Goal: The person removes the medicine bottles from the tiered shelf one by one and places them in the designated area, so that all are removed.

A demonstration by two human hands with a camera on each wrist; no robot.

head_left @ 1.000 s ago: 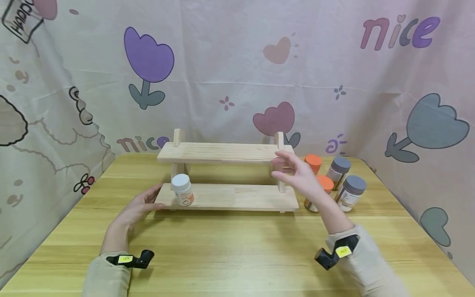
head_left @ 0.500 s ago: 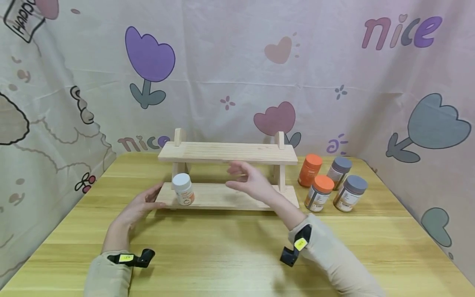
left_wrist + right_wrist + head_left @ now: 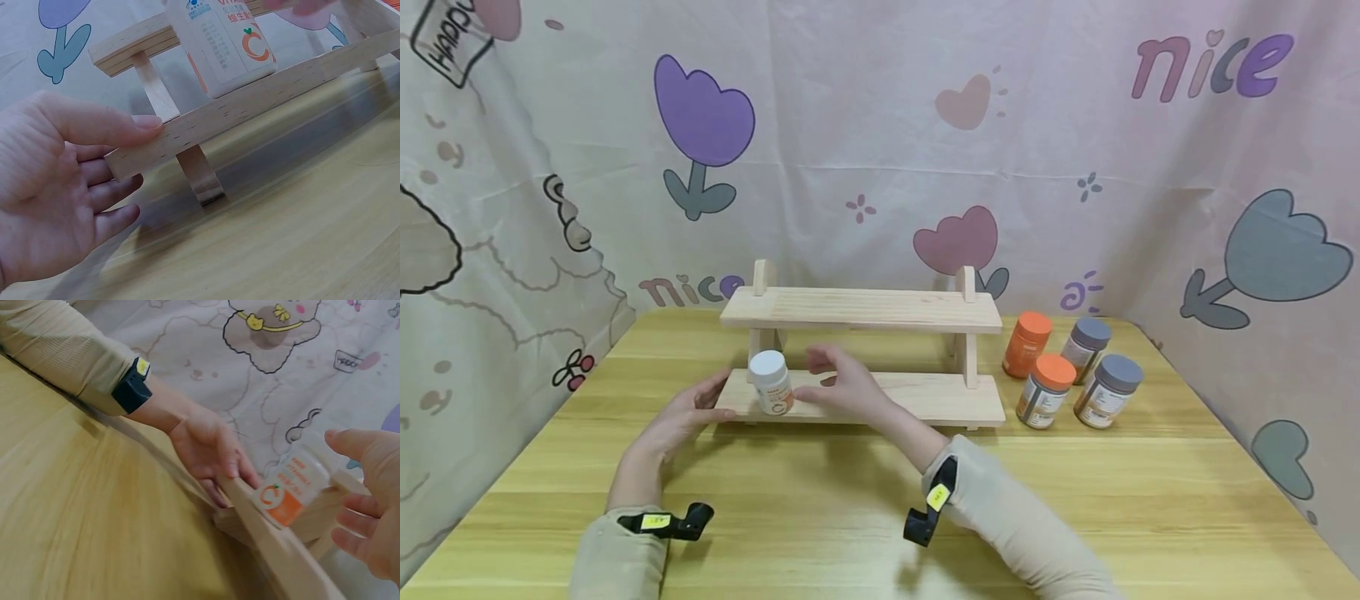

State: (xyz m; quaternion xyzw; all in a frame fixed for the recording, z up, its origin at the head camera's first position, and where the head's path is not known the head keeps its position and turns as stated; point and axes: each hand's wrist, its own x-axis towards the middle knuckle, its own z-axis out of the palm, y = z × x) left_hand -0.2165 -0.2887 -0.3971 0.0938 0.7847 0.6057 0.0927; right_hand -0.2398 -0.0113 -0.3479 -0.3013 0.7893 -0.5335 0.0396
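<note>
A two-tier wooden shelf point(image 3: 925, 398) stands in the middle of the table. My left hand point(image 3: 681, 421) grips the left end of its lower board, the thumb point(image 3: 147, 122) along the front edge and the fingers around the end. Upright near that end of the lower board is a white pill bottle point(image 3: 772, 387) with a white cap and an orange "C" label point(image 3: 253, 45). Just right of the bottle hovers my right hand point(image 3: 850, 390), thumb and fingers spread apart and nothing held. Whether the thumb touches the bottle in the head view I cannot tell.
Right of the shelf stand two orange-capped bottles point(image 3: 1028, 343) and two grey-capped bottles point(image 3: 1108, 396), grouped close together. The shelf's upper board point(image 3: 861, 307) overhangs the rear of the lower one. A patterned cloth point(image 3: 850, 125) hangs behind the table.
My right hand has swept left, from beside the orange-capped bottles across the shelf front to the white pill bottle. The left hand stays on the shelf end.
</note>
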